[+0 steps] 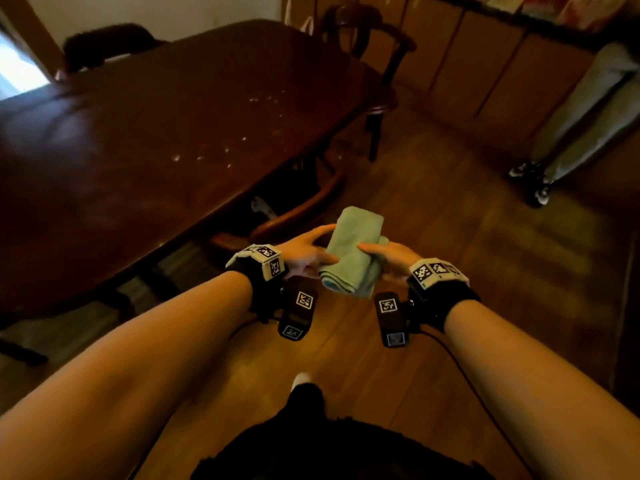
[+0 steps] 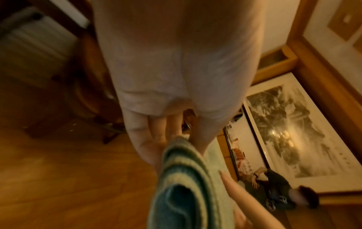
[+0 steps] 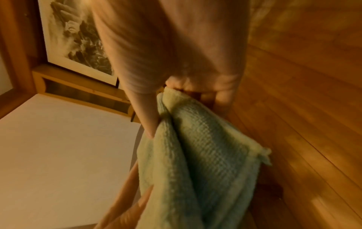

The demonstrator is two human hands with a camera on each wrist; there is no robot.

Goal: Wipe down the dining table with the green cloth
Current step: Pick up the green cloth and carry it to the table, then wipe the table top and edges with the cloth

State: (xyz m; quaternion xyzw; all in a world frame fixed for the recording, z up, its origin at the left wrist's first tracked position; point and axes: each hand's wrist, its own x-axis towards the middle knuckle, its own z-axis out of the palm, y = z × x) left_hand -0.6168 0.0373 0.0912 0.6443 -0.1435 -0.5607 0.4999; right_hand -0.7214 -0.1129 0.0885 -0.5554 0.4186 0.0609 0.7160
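Note:
A folded green cloth (image 1: 353, 251) hangs in the air between my two hands, over the wooden floor and off the near right edge of the dark wooden dining table (image 1: 156, 126). My left hand (image 1: 323, 245) holds the cloth's left side, pinched between thumb and fingers (image 2: 145, 139). From the right, my right hand (image 1: 372, 252) grips it with the thumb (image 3: 147, 120) on top and the fingers underneath. The cloth (image 2: 182, 178) (image 3: 197, 155) fills the lower part of both wrist views. Pale specks (image 1: 201, 155) dot the tabletop near its right side.
A wooden armchair (image 1: 298, 213) is tucked under the table just beyond my hands; another chair (image 1: 374, 39) stands at the far end. A person in grey trousers (image 1: 588, 109) stands at the right by low wooden cabinets (image 1: 485, 64). Open floor lies between us.

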